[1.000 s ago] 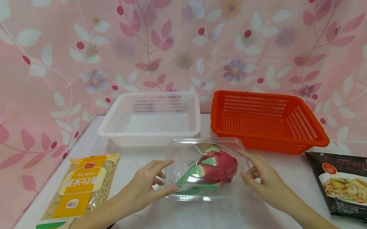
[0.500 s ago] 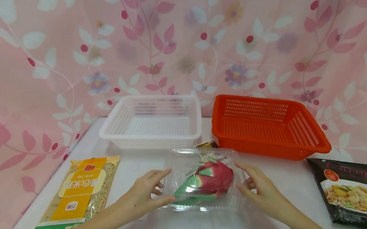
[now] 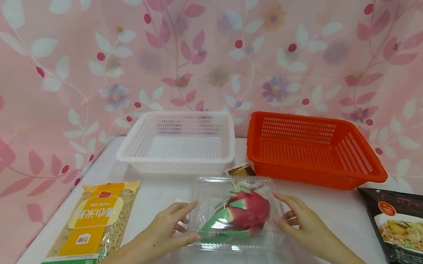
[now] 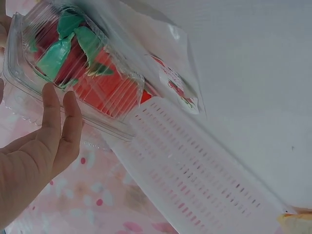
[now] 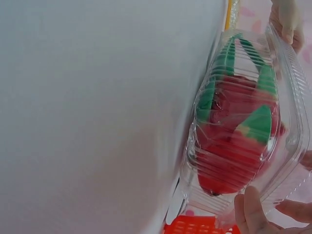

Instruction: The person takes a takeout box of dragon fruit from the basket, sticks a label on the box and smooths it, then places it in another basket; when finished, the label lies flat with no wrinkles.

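A clear plastic clamshell box [image 3: 205, 198] stands in front of me, with a red-pink dragon fruit with green scales [image 3: 250, 211] inside. My left hand [image 3: 166, 231] holds the box's left side, thumb near the lower corner and fingers along the edge. On the opposite side, my right hand [image 3: 303, 226] grips the box between thumb and fingers. In the right wrist view the lid looks closed over the dragon fruit [image 5: 234, 156]. Partly hidden behind the box lies a flat packet with a dark gold-printed label [image 3: 242, 170]. Whether the box touches the table cannot be told.
A white perforated basket [image 3: 176, 162] stands at back left, a red one [image 3: 306, 174] at back right. A yellow bag of dry noodles [image 3: 94, 222] lies at left. At right lies a black noodle packet [image 3: 407, 228]. A floral curtain [image 3: 219, 44] hangs behind.
Both hands and the box have come lower in the head view, toward me. More of the dark-labelled packet behind the box now shows. The hold on both sides looks the same.
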{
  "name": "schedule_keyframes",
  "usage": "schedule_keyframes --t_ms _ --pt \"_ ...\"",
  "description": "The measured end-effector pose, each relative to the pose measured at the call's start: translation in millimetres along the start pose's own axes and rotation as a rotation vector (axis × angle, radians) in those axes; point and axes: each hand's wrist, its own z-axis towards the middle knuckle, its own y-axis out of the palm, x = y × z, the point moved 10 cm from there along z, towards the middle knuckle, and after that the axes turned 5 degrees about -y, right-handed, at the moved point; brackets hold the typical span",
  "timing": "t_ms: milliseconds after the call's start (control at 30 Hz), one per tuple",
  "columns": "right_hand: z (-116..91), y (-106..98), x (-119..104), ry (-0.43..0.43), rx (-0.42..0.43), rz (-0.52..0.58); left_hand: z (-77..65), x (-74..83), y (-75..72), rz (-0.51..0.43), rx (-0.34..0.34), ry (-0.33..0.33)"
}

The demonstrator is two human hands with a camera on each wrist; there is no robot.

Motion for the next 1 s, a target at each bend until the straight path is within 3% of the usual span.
schedule_keyframes --t_ms 333,600,833,1000 --pt "-3 -1 4 0.053 -0.023 -0.135 -6.1 -1.4 2.4 -0.011 -0.041 0.000" --pt "-5 -3 1 0.038 -0.006 -0.125 -11.8 -11.2 3.4 0.043 -0.068 -0.038" --pt "-6 -9 -6 -0.029 0.043 -0.212 -16.7 -24.6 -4.6 0.114 -0.100 -0.123" --pt "-6 -9 -7 -0.057 0.071 -0.220 -18.6 -35.7 -16.1 0.171 -0.080 -0.191"
